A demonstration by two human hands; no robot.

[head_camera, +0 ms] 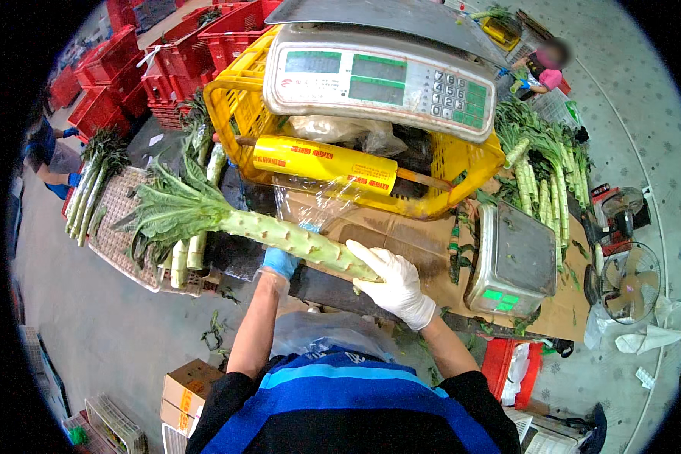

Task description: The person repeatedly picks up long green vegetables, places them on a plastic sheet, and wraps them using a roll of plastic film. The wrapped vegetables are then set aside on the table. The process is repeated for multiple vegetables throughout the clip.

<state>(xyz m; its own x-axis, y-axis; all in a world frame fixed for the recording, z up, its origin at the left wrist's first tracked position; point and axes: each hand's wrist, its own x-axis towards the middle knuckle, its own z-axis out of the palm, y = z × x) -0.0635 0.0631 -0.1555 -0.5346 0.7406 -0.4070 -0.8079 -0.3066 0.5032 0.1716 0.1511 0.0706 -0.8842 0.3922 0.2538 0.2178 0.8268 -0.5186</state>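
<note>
A stem lettuce (celtuce) (295, 238) lies slantwise in front of me, its leafy top to the left and its cut end to the right. My right hand (394, 284), in a white glove, grips the stem near the cut end. My left hand (282, 262), in a blue glove, is below and behind the middle of the stem, partly hidden by it; its hold cannot be made out. Clear plastic film (318, 198) hangs just beyond, from a yellow-labelled roll (324, 163) on a wooden rod across a yellow plastic crate (471, 170).
A large digital scale (380, 79) rests above the crate. At right are a smaller scale (525, 244), a green-handled knife (454, 249), stacked celtuce (539, 181) and a fan (633, 281). At left, more celtuce (179, 264) lies on a woven crate (116, 227). Two other people work farther off.
</note>
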